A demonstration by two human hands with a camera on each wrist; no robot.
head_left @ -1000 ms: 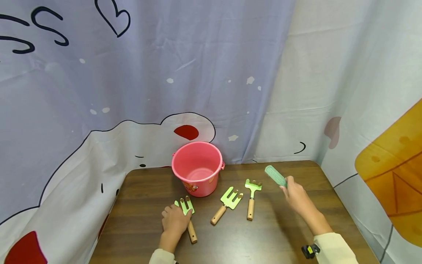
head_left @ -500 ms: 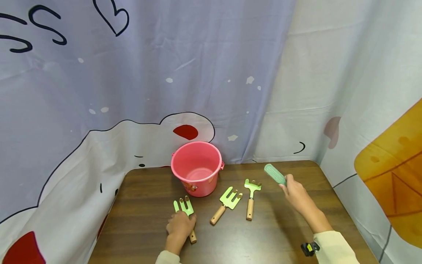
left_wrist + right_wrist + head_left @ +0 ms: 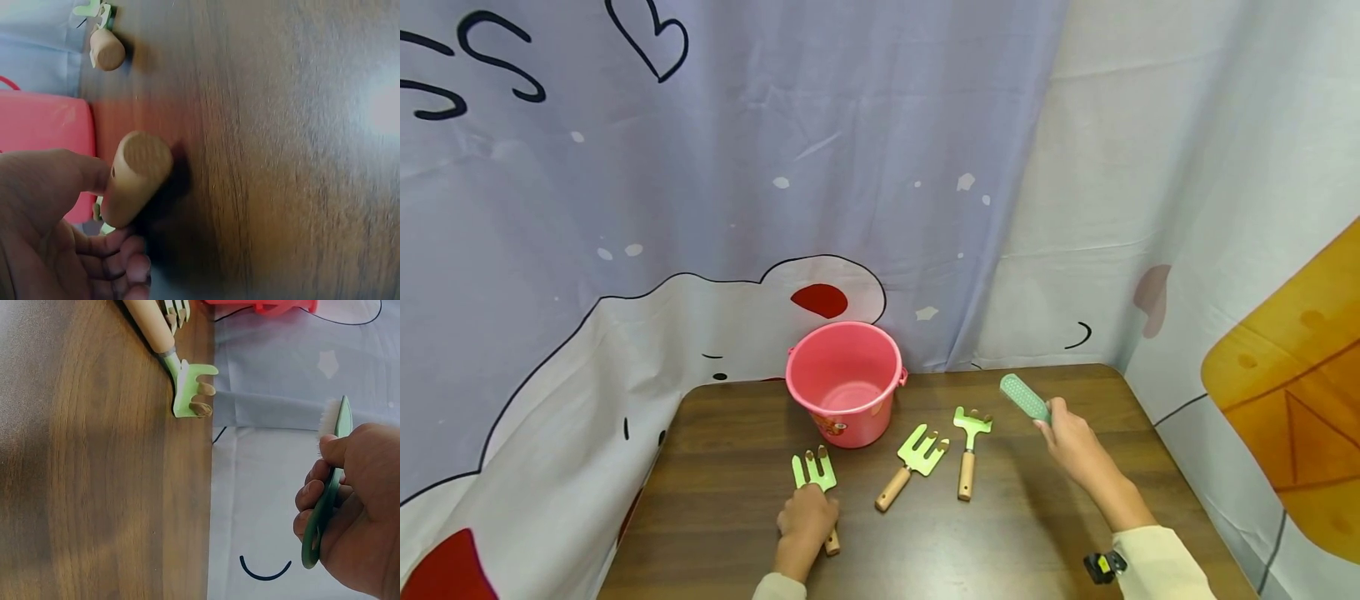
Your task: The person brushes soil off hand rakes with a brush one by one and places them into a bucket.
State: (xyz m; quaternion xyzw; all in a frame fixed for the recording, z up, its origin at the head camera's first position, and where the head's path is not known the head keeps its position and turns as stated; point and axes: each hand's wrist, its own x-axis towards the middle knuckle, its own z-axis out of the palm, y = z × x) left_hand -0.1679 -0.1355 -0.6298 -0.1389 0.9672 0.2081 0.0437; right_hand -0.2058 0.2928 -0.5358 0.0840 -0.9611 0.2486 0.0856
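Note:
My left hand point(image 3: 807, 518) grips the wooden handle of a small garden fork point(image 3: 815, 472) with light green tines, low over the table's left part. In the left wrist view its thumb and fingers pinch the handle point(image 3: 139, 178), whose end tilts up off the wood. My right hand point(image 3: 1070, 437) holds a green brush point(image 3: 1025, 397) above the table's right part; white bristles point(image 3: 327, 420) show in the right wrist view. Between the hands lie a second garden fork point(image 3: 913, 467) and a small hand rake point(image 3: 970, 452), both with wooden handles.
A pink bucket point(image 3: 880, 410) stands upright at the back of the wooden table point(image 3: 730, 433), behind the forks. A printed curtain point(image 3: 850, 167) hangs right behind the table's back edge. A black device point(image 3: 1103, 567) sits at the right cuff.
My left hand has slid from the left fork's head down to its handle and now grips it. The right hand keeps its hold on the brush.

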